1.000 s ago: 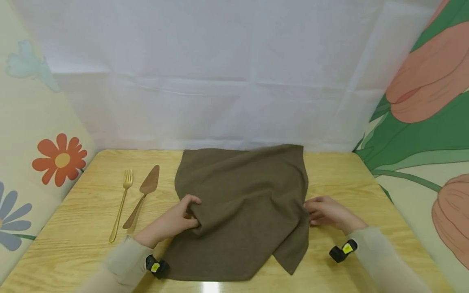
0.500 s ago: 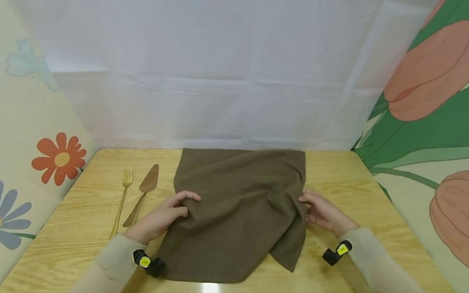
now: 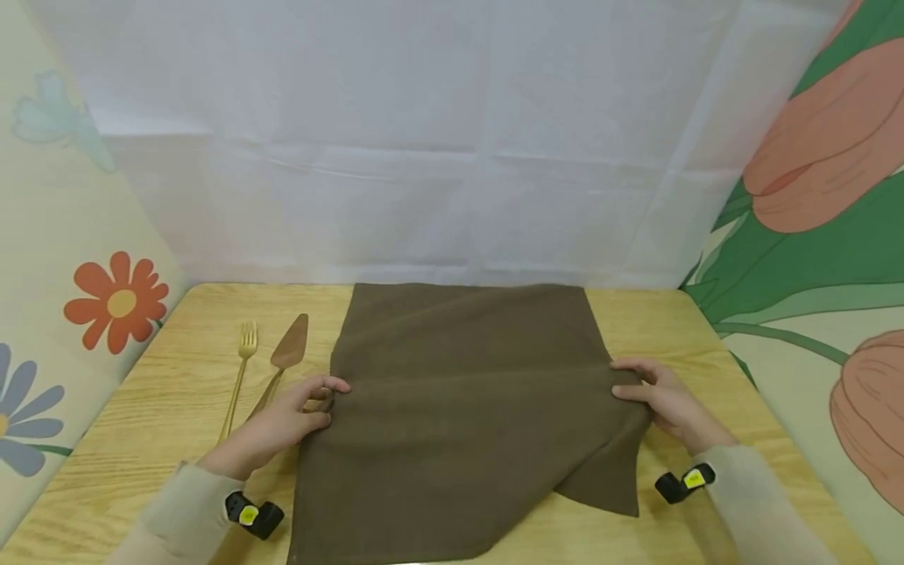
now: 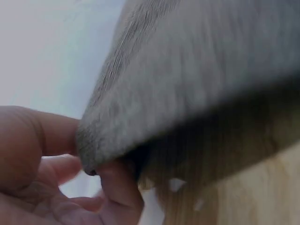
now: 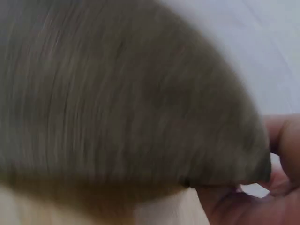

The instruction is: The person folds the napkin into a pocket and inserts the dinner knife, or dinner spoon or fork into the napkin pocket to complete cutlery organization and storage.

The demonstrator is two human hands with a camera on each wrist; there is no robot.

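Note:
A brown cloth is drawn fairly flat between my two hands over the wooden table. My left hand pinches its left edge between thumb and fingers; the left wrist view shows the cloth lifted off the wood there. At the right edge my right hand pinches the cloth too, and the right wrist view has the cloth raised and blurred. A lower right flap hangs folded under, its corner pointing toward me.
Left of the cloth lie a gold fork and a copper-coloured cake server, its handle partly behind my left hand. A white sheet hangs at the table's far edge, with flower-patterned panels on both sides.
My hands have moved apart, the left one leftward and the right one rightward. The cloth between them has gone from rumpled to nearly smooth and spread wider.

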